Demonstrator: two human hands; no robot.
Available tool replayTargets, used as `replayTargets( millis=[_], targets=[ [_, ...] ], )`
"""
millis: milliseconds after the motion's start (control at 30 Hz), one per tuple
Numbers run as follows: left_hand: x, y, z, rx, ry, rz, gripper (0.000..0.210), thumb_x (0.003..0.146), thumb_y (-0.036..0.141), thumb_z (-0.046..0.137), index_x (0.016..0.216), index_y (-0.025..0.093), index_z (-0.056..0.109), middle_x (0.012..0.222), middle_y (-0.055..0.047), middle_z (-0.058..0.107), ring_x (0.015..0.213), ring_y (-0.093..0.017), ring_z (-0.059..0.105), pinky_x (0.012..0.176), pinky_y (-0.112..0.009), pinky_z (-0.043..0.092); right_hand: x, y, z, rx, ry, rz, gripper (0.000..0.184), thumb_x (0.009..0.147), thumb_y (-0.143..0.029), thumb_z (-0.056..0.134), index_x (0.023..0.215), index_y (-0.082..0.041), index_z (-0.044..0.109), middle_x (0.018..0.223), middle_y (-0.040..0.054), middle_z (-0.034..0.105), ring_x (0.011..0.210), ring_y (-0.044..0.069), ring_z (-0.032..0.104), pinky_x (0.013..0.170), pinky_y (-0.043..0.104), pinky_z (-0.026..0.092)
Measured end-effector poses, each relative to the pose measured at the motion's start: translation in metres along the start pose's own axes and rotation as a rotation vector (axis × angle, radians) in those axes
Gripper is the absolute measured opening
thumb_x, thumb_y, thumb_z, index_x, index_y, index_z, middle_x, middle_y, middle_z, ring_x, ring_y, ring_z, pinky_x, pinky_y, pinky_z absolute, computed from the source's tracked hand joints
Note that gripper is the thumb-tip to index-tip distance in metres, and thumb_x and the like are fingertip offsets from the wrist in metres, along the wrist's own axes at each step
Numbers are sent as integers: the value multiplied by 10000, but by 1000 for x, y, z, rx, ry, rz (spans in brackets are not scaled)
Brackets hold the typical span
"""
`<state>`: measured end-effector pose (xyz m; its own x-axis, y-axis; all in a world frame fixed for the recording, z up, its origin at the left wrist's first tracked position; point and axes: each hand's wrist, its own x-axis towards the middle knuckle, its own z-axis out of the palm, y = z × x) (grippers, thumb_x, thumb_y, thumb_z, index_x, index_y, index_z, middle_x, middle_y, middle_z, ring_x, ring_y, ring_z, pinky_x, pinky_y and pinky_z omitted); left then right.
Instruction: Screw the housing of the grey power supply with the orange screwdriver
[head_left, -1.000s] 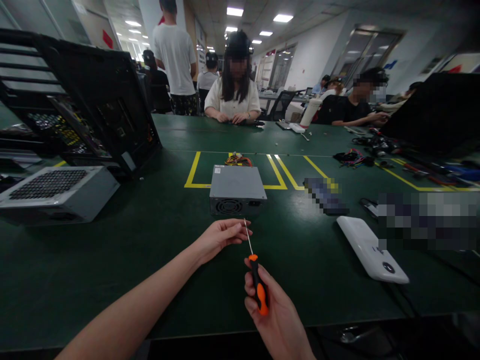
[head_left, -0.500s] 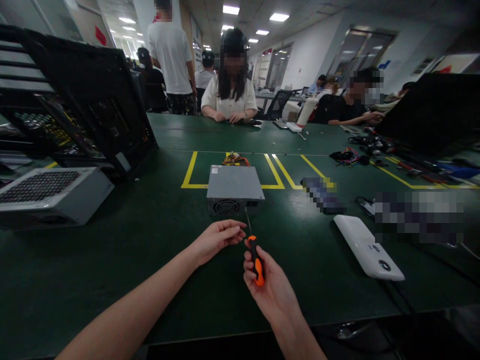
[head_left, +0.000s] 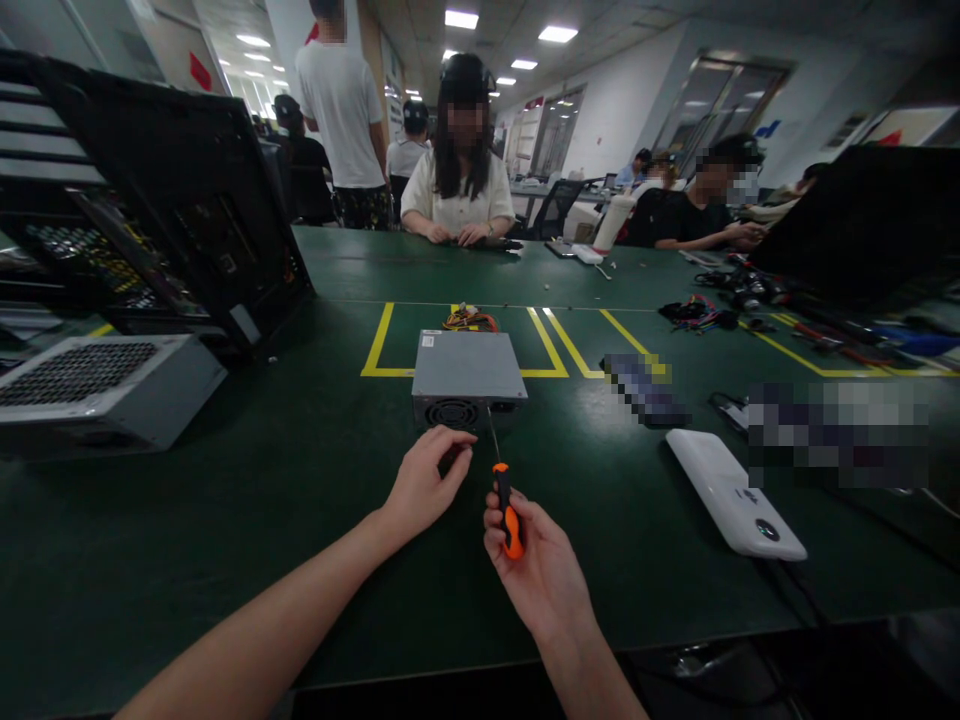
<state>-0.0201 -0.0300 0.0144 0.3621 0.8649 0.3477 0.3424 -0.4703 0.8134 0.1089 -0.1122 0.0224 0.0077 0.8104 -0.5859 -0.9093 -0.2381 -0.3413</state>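
Note:
A grey computer power supply lies on the green table, its fan grille and socket side facing me. My right hand is wrapped round the orange-and-black handle of a screwdriver. The thin shaft points away from me, and its tip meets or nearly meets the power supply's near face beside the socket; I cannot tell if it touches. Just left of the shaft, my left hand is open with bent fingers and the thumb apart, close in front of the fan grille. I see nothing in it.
An open black computer case and a second power supply stand at left. On the right lie a white power bank, a blurred dark device and tangled cables. Across the table sits a person.
My left hand has drawn slightly left, away from the screwdriver shaft, and its thumb has parted from the fingers. The right hand and screwdriver have shifted slightly forward and left.

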Motion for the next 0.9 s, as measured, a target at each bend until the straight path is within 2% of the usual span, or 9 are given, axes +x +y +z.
replayTargets(
  millis=[67, 133, 267, 367, 433, 533, 667, 800, 900],
  targets=[
    [-1, 2, -2, 205, 88, 168, 201, 845, 186, 445, 995, 187, 579, 973, -56, 570, 940, -170, 510, 848, -347, 422, -1, -1, -1, 3, -2, 7, 104, 801, -101, 501, 882, -154, 539, 744, 44, 596, 607, 82, 562, 464, 133, 439],
    [-2, 3, -4, 327, 148, 260, 225, 839, 156, 449, 1027, 194, 567, 1022, -60, 554, 993, -175, 489, 878, -351, 412, -1, -2, -1, 0, -10, 20, 97, 806, -118, 508, 887, -161, 539, 733, 44, 597, 573, 72, 549, 426, 111, 406],
    [0, 2, -7, 491, 229, 330, 270, 817, 139, 478, 1070, 197, 548, 1168, -79, 505, 1151, -206, 419, 967, -387, 357, -1, 0, -1, 3, -30, 11, 103, 834, -203, 469, 840, -142, 552, 655, 31, 577, 417, 31, 409, 334, 100, 292],
    [1, 1, -8, 605, 253, 335, 318, 813, 144, 480, 1125, 192, 519, 1297, -97, 429, 1260, -230, 322, 1022, -418, 292, -1, 3, -2, -27, -41, -81, 95, 810, -189, 477, 824, -147, 561, 639, 22, 575, 426, 44, 409, 349, 125, 305],
    [2, 0, -8, 676, 245, 319, 367, 818, 157, 474, 1184, 188, 480, 1355, -104, 380, 1294, -237, 276, 1048, -440, 243, -2, 6, -4, -64, -39, -128, 94, 777, -177, 528, 859, -155, 568, 667, 25, 590, 480, 60, 460, 391, 138, 346],
    [2, 0, -8, 759, 190, 286, 440, 830, 177, 455, 1267, 181, 405, 1398, -106, 338, 1318, -237, 239, 1072, -462, 174, -4, 7, -6, -131, -28, -207, 198, 730, -195, 624, 919, -168, 574, 722, 23, 603, 554, 64, 496, 454, 144, 386],
    [2, 2, -7, 813, 106, 262, 469, 842, 185, 423, 1307, 177, 361, 1418, -96, 312, 1324, -228, 231, 1081, -459, 135, -5, 3, -7, -212, 18, -382, 229, 696, -239, 684, 889, -183, 574, 778, 7, 602, 561, 47, 476, 450, 133, 366],
    [1, 5, -8, 839, 81, 245, 473, 840, 200, 426, 1308, 172, 368, 1421, -107, 304, 1320, -243, 239, 1071, -468, 147, -4, 0, -4, -298, 28, -505, 184, 740, -328, 634, 839, -188, 568, 741, -18, 559, 517, 50, 436, 411, 153, 329],
    [1, 5, -8, 845, 73, 245, 472, 837, 193, 424, 1306, 167, 374, 1418, -113, 308, 1317, -250, 244, 1059, -472, 169, -7, -1, -4, -484, 0, -618, 199, 815, -382, 516, 866, -199, 576, 714, -18, 524, 539, 81, 454, 433, 193, 351]
  ],
)
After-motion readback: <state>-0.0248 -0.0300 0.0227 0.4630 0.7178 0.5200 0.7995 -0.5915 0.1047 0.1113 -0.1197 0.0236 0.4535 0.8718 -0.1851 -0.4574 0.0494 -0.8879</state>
